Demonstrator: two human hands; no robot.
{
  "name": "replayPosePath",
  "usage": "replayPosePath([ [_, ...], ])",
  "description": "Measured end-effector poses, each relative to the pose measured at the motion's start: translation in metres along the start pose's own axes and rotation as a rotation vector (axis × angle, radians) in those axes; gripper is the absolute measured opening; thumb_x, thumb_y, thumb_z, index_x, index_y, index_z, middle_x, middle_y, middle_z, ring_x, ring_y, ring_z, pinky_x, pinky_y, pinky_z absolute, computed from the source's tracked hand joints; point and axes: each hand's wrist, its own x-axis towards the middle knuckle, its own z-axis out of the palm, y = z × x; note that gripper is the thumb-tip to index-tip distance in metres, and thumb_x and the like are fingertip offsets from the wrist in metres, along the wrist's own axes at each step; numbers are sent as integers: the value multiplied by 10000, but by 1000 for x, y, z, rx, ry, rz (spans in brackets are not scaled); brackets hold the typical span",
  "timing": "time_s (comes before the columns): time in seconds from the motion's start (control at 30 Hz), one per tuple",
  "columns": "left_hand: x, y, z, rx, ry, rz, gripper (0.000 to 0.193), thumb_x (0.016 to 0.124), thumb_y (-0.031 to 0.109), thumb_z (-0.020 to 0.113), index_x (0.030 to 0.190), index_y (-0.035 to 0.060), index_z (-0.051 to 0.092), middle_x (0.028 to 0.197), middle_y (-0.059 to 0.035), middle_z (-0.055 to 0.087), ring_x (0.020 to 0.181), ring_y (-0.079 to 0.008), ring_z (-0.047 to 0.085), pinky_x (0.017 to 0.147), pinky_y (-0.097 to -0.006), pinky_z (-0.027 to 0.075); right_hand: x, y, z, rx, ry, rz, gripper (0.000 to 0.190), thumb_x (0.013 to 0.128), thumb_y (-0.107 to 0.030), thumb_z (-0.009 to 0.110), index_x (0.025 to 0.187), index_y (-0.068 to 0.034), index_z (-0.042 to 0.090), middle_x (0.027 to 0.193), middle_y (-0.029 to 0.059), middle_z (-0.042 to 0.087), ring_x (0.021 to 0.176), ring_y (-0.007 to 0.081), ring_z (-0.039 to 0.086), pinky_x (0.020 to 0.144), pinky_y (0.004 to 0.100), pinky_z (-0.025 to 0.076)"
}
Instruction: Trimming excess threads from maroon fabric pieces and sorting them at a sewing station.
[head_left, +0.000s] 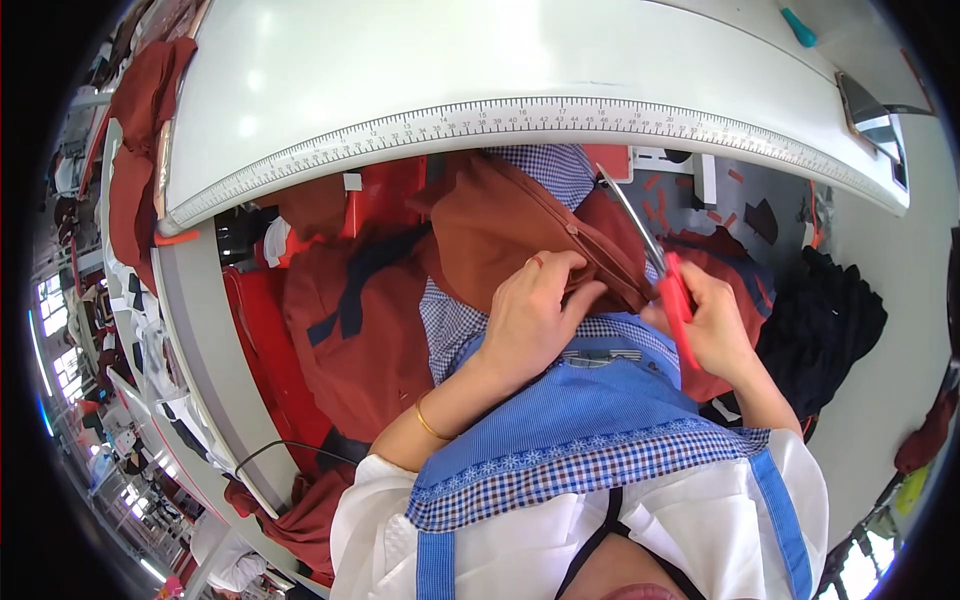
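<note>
A rust-brown fabric piece with a zipper (487, 225) lies over my lap, on a blue checked apron (570, 405). My left hand (536, 307) grips its lower edge between thumb and fingers, near the zipper's end. Red-handled scissors (679, 307) are in my right hand (712, 319), their blades pointing up and away beside the fabric's right side. The fingertips of my right hand are close to the fabric's lower right corner; whether they touch it I cannot tell.
A white table edge with a printed ruler (525, 120) runs across in front. Reddish garments with dark bands (352, 352) lie at the left, and a dark cloth pile (825, 330) at the right. A phone-like device (870, 120) and a teal-handled tool (798, 28) rest on the table's right.
</note>
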Motion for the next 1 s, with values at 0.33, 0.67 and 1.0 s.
replayPosePath([
  [0.33,3,-8,-3,-283,-12,-194,149,830,77,600,937,-15,646,764,-51,585,740,-143,529,677,-239,423,-41,6,-30,595,-698,555,601,812,-604,487,824,-7,553,629,29,524,479,99,487,447,203,361],
  [0.67,-3,-6,-4,-276,-24,-206,152,841,101,592,926,-12,648,779,-51,593,752,-144,524,702,-246,418,-41,8,-25,595,-697,598,537,864,-565,439,777,-43,532,662,31,502,467,92,494,444,206,417],
  [1.0,7,-6,3,-304,4,-204,135,833,80,589,914,-13,643,761,-52,586,743,-142,523,699,-235,412,-37,11,-32,574,-641,631,539,842,-556,483,771,-25,537,622,31,509,463,103,478,439,210,376],
])
